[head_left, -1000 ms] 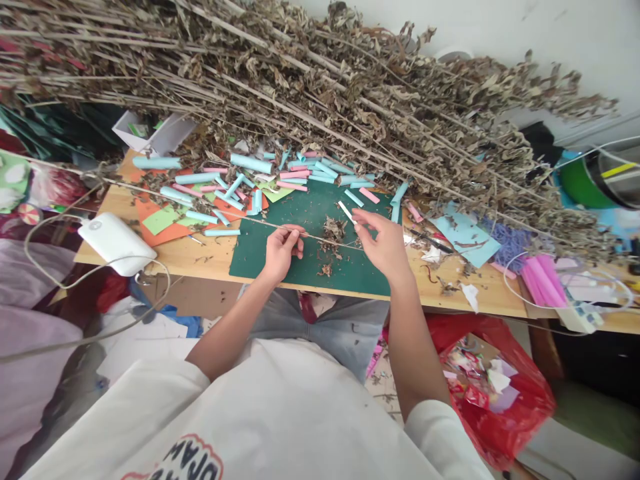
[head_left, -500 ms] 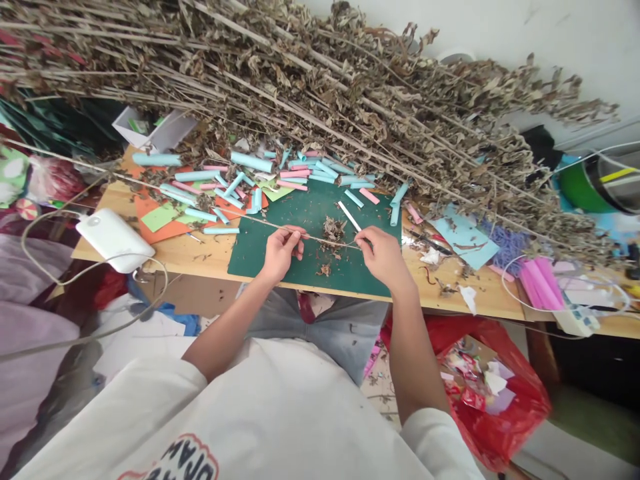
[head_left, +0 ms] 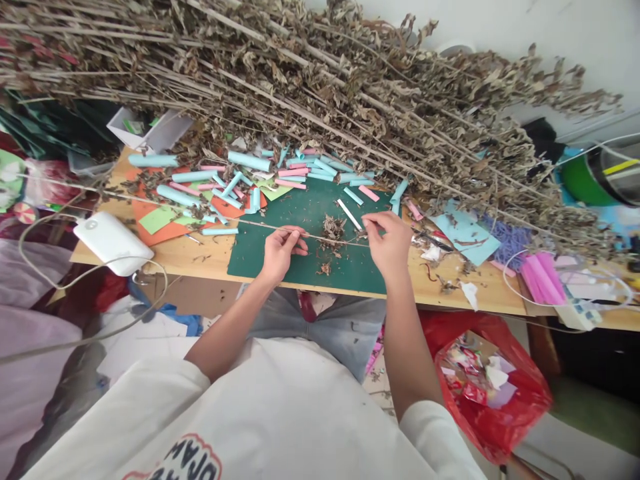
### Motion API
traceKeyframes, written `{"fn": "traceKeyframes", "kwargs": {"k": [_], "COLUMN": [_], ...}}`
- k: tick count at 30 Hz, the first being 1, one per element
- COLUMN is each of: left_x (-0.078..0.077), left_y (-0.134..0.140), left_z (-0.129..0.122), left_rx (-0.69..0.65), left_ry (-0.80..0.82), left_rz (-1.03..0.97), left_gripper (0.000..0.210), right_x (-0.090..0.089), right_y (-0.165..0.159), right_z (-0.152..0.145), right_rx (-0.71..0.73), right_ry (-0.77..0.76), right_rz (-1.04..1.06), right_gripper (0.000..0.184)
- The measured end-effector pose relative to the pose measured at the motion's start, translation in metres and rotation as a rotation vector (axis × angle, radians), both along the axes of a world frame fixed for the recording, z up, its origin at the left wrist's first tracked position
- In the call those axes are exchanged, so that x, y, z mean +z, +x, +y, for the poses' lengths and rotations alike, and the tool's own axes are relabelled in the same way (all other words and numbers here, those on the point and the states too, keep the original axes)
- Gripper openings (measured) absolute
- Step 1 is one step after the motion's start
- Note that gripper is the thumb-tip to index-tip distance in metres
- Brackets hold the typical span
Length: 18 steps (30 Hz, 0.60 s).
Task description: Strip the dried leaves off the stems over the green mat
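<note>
My left hand (head_left: pixel 280 253) pinches a long, thin dried stalk (head_left: pixel 215 219), which runs from the far left across a green cutting mat (head_left: pixel 260 257). The stalk's right end reaches my right hand (head_left: pixel 389 245), whose thumb and forefinger are pressed together just above it; what they hold, if anything, is too small to make out. Between the hands, a small heap of crumbled dry leaves (head_left: pixel 333 229) lies on the mat, with a smaller bit of leaf nearer the edge. A slim white stick (head_left: pixel 349 215) rests beside my right fingertips.
A large bundle of dried leafy stalks (head_left: pixel 300 87) spans the back. Rolled blue and pink paper tubes (head_left: pixel 250 161) lie in front of it. A white power bank (head_left: pixel 113 243) with a cable sits left. Below the table's right side hangs a red plastic bag (head_left: pixel 520 413) of rubbish.
My right hand has shifted a little to the right and up, uncovering more of the white stick. My left hand stays nearly in place, still pinching the stalk.
</note>
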State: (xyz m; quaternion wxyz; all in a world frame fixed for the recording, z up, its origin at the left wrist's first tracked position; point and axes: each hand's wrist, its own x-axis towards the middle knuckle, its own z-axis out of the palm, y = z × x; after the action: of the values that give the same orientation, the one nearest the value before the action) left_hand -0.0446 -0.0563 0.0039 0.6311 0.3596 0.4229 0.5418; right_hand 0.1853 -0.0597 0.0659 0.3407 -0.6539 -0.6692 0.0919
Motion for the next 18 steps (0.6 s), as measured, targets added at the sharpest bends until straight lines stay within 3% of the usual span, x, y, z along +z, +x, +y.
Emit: {"fn": "traceKeyframes", "kwargs": {"k": [3,7,10,14,18], "left_x": [-0.002,-0.001,0.001,0.001,0.001], "left_y": [0.001,0.001,0.0,0.001,0.001], "left_z": [0.001,0.0,-0.001,-0.001,-0.002], "left_rx": [0.003,-0.012,-0.027,-0.026,-0.028], "left_ry": [0.007,0.013,0.022,0.033,0.036], "left_rz": [-0.013,-0.003,0.015,0.02,0.021], "left_gripper": [0.032,0.031,0.031,0.033,0.034], "right_x": [0.007,0.015,0.019,0.021,0.018], "right_y": [-0.003,0.005,0.017,0.025,0.026], "right_z": [0.004,0.005,0.003,0.001,0.004], "right_rx": [0.108,0.116,0.19,0.377,0.394], "right_ry": [-0.079,-0.174,-0.3,-0.511,-0.559], "right_rz": [0.068,0.153,0.089,-0.002,-0.025], "right_gripper": [0.029,0.04,0.04,0.032,0.019]}}
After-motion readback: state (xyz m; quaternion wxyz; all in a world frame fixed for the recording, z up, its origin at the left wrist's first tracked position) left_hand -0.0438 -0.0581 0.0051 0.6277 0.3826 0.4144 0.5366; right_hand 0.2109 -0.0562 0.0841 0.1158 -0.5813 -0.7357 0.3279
